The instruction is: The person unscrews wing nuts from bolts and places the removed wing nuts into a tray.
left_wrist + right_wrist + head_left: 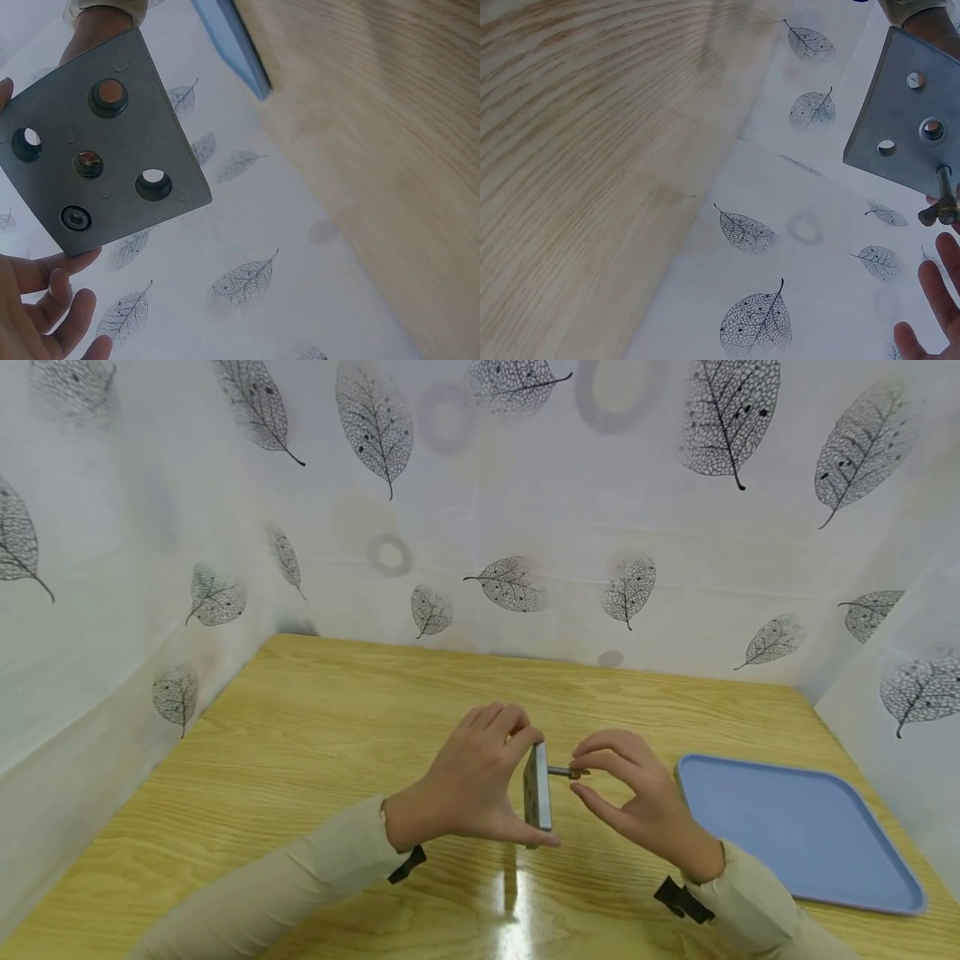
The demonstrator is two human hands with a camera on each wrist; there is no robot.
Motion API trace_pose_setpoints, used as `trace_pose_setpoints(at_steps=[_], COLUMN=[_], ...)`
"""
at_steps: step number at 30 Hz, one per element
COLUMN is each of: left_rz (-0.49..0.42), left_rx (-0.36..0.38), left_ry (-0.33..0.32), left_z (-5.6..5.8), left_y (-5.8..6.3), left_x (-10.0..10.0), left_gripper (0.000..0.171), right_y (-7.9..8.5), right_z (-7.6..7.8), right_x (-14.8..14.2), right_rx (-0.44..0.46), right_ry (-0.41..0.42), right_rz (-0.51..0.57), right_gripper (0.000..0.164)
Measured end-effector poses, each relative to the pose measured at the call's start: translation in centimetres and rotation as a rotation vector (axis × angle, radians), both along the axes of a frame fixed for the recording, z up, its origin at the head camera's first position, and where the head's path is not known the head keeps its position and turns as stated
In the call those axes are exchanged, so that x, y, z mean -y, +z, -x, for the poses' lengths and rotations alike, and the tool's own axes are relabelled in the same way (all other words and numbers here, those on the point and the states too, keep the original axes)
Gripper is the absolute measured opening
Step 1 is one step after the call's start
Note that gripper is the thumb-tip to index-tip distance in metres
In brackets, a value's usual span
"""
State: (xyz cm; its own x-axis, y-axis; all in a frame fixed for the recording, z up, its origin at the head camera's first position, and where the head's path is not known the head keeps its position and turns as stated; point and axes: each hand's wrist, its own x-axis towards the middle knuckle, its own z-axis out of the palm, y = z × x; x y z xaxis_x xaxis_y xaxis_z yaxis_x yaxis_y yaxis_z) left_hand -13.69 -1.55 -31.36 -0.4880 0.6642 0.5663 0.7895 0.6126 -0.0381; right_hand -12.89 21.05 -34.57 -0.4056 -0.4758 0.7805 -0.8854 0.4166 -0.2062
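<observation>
My left hand (480, 781) grips a square grey metal plate (537, 789) by its edges, fingers at the top and thumb below. The plate stands upright above the table, with several holes and a recessed screw head (75, 218) showing in the left wrist view. From its other face a bolt (944, 180) sticks out towards the right, with a brass-coloured wing nut (939, 214) near its end. Around that nut my right hand (637, 793) holds its bent fingers and thumb apart; an index fingertip meets or nearly meets it, while the thumb tip sits just below.
A blue tray (802, 835) lies at the right of the wooden table (360, 710). White leaf-patterned cloth (525, 502) hangs behind the table and along both sides. Dark straps show at both wrists.
</observation>
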Motion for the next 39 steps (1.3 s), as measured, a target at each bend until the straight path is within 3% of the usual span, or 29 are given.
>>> trace_pose_setpoints(at_steps=[8, 11, 13, 17, 21, 30, 39], left_rz=[-0.007, -0.006, -0.004, 0.002, 0.003, 0.001, 0.003], left_rx=[0.001, 0.001, -0.001, -0.003, -0.002, 0.003, -0.004], left_ry=[-0.003, -0.001, 0.002, 0.005, 0.001, -0.001, 0.003], left_z=[0.00, -0.01, -0.02, 0.00, 0.02, 0.05, 0.03], left_y=[0.01, 0.00, -0.01, -0.08, -0.12, -0.11, -0.14], left_x=[0.01, 0.04, 0.04, 0.04, 0.05, 0.01, 0.00], left_gripper=[0.089, 0.089, 0.090, 0.090, 0.089, 0.089, 0.089], right_y=[-0.08, -0.02, 0.04, 0.09, 0.00, -0.06, -0.11], right_z=[-0.02, -0.09, -0.14, -0.25, -0.25, -0.03, -0.01], right_x=[-0.04, -0.04, -0.06, -0.31, -0.49, -0.34, -0.23], right_rx=[-0.087, -0.086, -0.051, 0.105, 0.189, 0.134, 0.115], right_ry=[0.088, 0.067, 0.019, -0.105, -0.143, -0.145, -0.074], right_rz=[0.056, 0.067, 0.067, -0.003, -0.071, -0.103, -0.064], right_gripper=[0.022, 0.026, 0.030, 0.036, 0.033, 0.037, 0.032])
